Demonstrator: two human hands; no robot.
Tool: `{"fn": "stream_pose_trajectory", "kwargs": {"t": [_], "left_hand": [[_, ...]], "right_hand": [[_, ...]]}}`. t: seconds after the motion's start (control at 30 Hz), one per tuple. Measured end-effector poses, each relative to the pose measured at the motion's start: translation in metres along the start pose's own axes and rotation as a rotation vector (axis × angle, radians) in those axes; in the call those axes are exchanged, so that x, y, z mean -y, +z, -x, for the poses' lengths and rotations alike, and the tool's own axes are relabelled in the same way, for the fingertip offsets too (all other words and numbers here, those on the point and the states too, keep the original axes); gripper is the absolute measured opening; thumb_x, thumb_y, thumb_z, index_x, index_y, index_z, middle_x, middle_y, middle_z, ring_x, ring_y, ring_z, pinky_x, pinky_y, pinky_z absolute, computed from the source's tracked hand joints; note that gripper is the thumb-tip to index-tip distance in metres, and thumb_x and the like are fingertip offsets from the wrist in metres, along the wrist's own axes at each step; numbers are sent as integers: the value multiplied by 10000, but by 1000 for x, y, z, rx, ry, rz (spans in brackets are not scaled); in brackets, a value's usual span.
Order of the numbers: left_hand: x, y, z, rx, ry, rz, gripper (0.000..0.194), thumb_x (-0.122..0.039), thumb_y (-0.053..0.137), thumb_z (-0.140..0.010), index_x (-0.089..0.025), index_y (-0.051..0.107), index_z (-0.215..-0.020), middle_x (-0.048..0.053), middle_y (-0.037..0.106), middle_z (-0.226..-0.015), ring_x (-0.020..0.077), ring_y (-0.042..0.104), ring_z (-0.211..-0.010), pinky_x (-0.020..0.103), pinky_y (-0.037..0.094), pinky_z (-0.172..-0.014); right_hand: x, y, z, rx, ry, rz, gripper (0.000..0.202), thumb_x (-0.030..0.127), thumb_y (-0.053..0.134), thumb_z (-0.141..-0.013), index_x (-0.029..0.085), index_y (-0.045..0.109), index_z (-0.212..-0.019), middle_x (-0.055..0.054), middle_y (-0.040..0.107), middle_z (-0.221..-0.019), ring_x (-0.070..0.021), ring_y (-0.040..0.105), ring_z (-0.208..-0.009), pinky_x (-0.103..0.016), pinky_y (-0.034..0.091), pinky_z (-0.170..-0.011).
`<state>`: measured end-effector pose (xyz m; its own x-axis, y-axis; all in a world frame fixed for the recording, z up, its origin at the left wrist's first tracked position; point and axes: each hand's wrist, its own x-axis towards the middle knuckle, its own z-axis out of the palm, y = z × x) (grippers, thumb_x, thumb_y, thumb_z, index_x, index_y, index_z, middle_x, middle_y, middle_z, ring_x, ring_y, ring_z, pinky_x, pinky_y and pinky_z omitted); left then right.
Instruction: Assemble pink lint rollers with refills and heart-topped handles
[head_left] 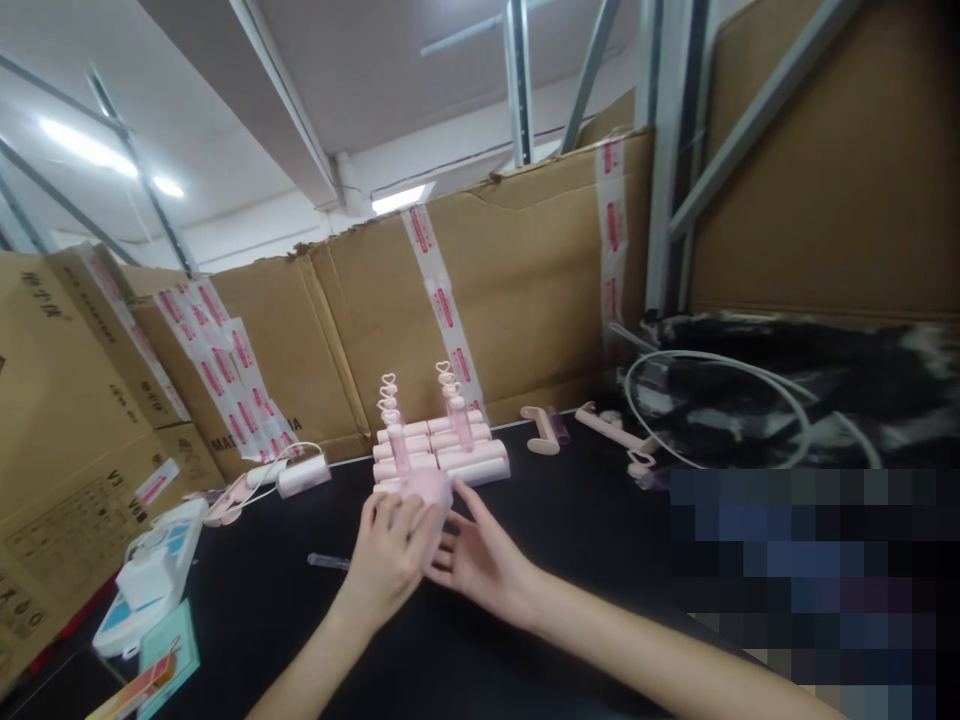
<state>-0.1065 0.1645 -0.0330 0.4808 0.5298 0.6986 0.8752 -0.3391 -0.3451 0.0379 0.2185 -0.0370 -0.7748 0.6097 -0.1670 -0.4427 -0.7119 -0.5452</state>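
Over the black table (262, 590), my left hand (391, 548) has its fingers wrapped round a pale pink rounded piece (429, 486), which is blurred, so its exact kind is unclear. My right hand (484, 562) is cupped at the right side of that piece, thumb and fingers apart; whether its fingertips touch the piece I cannot tell. Just behind the hands lie pink cylinders (471, 455) in two stacked-looking rows. Two clear pink stems with heart-shaped loops (388, 400) stand up from among them. A thin clear stick (328, 562) lies left of my left hand.
Cardboard walls (525, 300) close off the back. Pink bracket-like parts (544, 430) and a white cable loop (720, 405) lie at the right. On the left are a white box-like device (303, 476) with a cord, a power strip (154, 575) and a teal card (171, 650).
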Motion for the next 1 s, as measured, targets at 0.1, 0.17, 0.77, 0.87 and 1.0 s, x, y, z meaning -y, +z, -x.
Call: {"fn": "stream_pose_trajectory", "kwargs": {"t": [0.1, 0.17, 0.77, 0.87, 1.0], "left_hand": [[-17, 10, -6, 1, 1, 145, 406, -87, 507, -761, -166, 528, -1158, 126, 521, -1087, 284, 452, -1068, 472, 450, -902], [-21, 13, -7, 14, -39, 273, 404, -77, 522, -730, -173, 544, -1122, 129, 481, -1122, 283, 420, -1113, 435, 465, -900], [-15, 1, 8, -214, -225, 382, 312, -163, 565, -792, -223, 532, -1097, 112, 419, -1165, 259, 434, -1139, 440, 444, -927], [-9, -5, 9, -222, -385, 507, 292, -200, 566, -795, -220, 540, -1086, 113, 404, -1194, 251, 434, -1156, 427, 429, -941], [8, -13, 4, -324, -692, 807, 323, -316, 587, -788, -218, 518, -1088, 89, 468, -1160, 229, 479, -1125, 369, 447, -919]], "right_hand": [[8, -6, -2, 0, -82, -110, 366, 528, 439, -845, 189, 487, -975, 5, 586, -667, -145, 592, -559, -286, 482, -592], [11, -10, -5, -18, -105, -135, 355, 519, 435, -847, 180, 495, -935, 6, 580, -640, -148, 580, -530, -271, 463, -534], [6, -11, -8, -58, 8, -54, 423, 565, 432, -828, 182, 496, -996, -32, 621, -727, -158, 601, -609, -281, 480, -571], [11, -14, -13, -160, 23, 56, 254, 432, 460, -846, 191, 502, -916, 4, 594, -654, -143, 591, -580, -277, 492, -568], [37, -18, -13, -232, 6, 339, 175, 351, 526, -811, 176, 515, -817, 21, 551, -581, -129, 566, -546, -239, 478, -515]]}}
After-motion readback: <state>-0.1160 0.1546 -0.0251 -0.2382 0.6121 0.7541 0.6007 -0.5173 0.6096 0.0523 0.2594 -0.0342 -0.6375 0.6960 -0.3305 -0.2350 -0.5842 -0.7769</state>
